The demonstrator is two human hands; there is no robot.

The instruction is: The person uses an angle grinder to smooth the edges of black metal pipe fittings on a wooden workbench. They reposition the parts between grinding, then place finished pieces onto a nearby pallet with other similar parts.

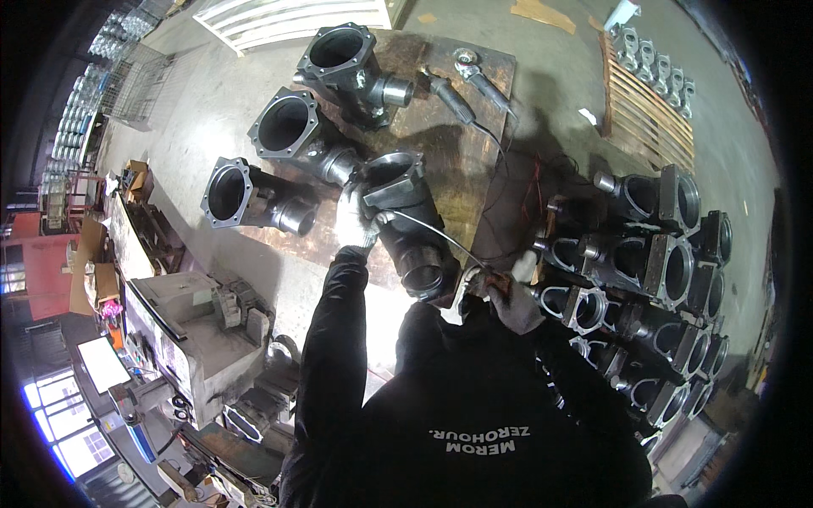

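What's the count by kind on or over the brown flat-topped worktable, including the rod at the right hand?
Dark metal pipe castings with flanged mouths: 4
Dark cylindrical handheld power tools: 2
Long thin light-grey rod, running from the gloved right hand: 1
Total: 7

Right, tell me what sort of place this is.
Most likely a metal workshop or factory floor: heavy metal pipe fittings sit on a worn work surface, two power tools lie near them, and rows of similar metal parts crowd the right side.
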